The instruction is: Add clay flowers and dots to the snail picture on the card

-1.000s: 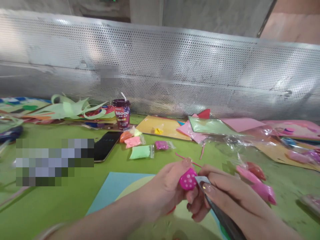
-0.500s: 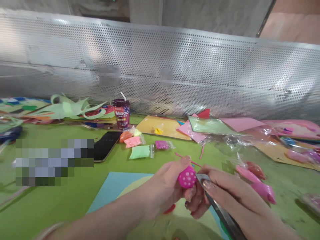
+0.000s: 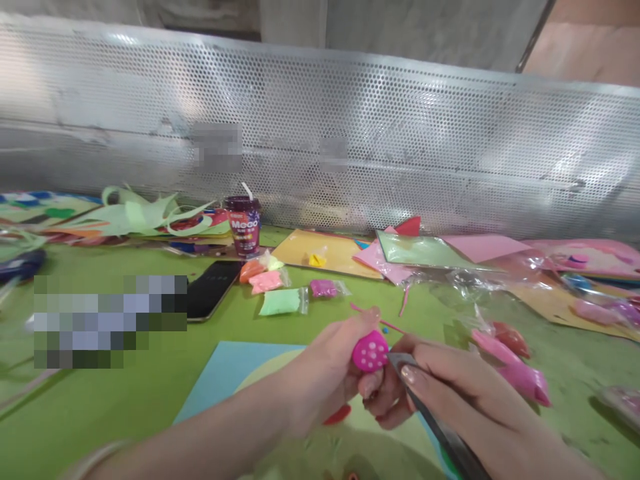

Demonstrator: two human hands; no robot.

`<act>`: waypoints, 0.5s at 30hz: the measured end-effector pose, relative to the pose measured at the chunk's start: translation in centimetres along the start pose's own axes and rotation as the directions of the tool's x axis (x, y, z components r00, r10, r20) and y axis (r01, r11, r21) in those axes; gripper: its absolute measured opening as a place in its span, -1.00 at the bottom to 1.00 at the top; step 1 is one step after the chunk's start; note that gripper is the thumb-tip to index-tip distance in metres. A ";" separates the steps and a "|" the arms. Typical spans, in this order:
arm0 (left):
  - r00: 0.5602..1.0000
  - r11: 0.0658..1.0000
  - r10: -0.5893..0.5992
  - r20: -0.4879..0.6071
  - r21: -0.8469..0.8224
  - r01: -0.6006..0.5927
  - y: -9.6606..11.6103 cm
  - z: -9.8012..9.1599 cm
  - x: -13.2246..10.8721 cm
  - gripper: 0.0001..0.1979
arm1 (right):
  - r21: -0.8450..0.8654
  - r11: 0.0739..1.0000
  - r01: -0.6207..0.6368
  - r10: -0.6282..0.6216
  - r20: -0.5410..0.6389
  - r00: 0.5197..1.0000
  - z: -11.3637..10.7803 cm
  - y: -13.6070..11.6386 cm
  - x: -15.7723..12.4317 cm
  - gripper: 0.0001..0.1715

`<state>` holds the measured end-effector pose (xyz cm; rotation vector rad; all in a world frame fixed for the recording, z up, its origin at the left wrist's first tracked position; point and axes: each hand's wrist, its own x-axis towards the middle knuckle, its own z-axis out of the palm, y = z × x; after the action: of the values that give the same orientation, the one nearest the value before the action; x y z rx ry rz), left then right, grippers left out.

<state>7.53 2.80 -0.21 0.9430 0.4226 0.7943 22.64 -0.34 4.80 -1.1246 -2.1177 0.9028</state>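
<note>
- Viewing from the head camera, we find the left hand (image 3: 334, 360) pinching a magenta, rounded, clay-like piece with pale dots (image 3: 370, 352), above a light-blue sheet (image 3: 207, 383).
- We note the right hand (image 3: 453, 373) gripping a grey flat-tipped tool (image 3: 436, 425), tip at the piece's edge; contact unconfirmed.
- We judge the dotting well advanced: spots spread across the visible face.
- We record a red flat piece (image 3: 338, 415) on the sheet's pale-yellow area (image 3: 370, 450); what remains, we cannot tell.

A: Cup (image 3: 244, 230)?
B: On tabletop (image 3: 125, 407), left of frame centre, before the panel (image 3: 375, 120); phone (image 3: 213, 293) front-left of it.
A: Packets (image 3: 283, 302)?
B: Right of phone, behind the sheet (image 3: 225, 367) at bottom centre.
</note>
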 end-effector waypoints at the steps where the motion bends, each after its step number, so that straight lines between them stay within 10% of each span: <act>1: 1.000 1.000 -0.002 -0.006 0.000 0.002 0.0 0.0 0.0 -0.44 | 0.008 1.000 0.000 0.000 0.014 1.000 0.0 0.1 0.0 -0.62; 15: 0.999 0.999 -0.041 0.027 -0.020 0.042 0.1 0.6 -0.4 -0.35 | 0.001 1.000 -0.027 0.027 -0.046 0.999 0.2 0.6 -0.7 -0.66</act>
<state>7.61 2.21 0.20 0.9218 0.4090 0.7462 23.15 -0.78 4.11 -1.1650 -2.0701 0.8810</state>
